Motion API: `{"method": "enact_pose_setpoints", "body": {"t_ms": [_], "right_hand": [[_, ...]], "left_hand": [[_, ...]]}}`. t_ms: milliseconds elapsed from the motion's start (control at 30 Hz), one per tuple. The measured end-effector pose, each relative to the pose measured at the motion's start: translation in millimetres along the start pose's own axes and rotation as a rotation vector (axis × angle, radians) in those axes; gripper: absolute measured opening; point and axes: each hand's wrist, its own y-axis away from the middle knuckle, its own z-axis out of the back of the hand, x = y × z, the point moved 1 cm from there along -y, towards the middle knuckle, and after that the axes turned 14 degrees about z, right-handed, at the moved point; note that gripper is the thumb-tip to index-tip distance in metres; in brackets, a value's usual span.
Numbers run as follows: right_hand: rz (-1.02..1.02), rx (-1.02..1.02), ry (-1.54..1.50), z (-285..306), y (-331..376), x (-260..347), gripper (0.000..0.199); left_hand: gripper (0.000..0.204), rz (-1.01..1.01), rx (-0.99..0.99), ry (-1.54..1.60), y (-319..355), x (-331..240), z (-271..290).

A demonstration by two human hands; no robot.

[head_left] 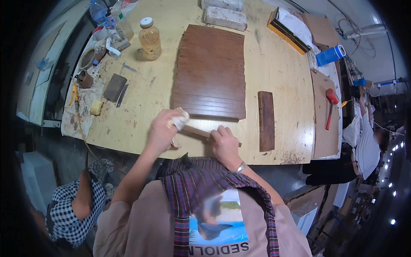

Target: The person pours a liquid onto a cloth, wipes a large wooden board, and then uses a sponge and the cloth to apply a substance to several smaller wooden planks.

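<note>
A narrow brown wooden strip lies slantwise between my hands, just above the near edge of the workbench. My left hand is closed around a pale cloth, which wraps over the strip's left end. Toward the strip's other end, my right hand grips it from above with bent fingers; a short tip sticks out past them. Just beyond my hands, a row of dark brown wooden strips lies side by side, forming a broad panel with uneven side edges.
Right of the panel lies a dark wooden block. A jar of amber liquid stands at the far left, near a sanding block and a yellow sponge. A red mallet rests on cardboard at right. Other people are at both sides.
</note>
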Motion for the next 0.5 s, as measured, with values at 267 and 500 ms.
{"method": "enact_pose_setpoints", "body": {"t_ms": [267, 500], "right_hand": [[-0.031, 0.087, -0.110, -16, 0, -4, 0.014], [-0.549, 0.044, -0.672, 14, -27, -7, 0.019]], "left_hand": [[0.027, -0.026, 0.111, 0.202, -11, 44, 6], [0.041, -0.148, -0.031, 0.090, 13, -35, 4]]}}
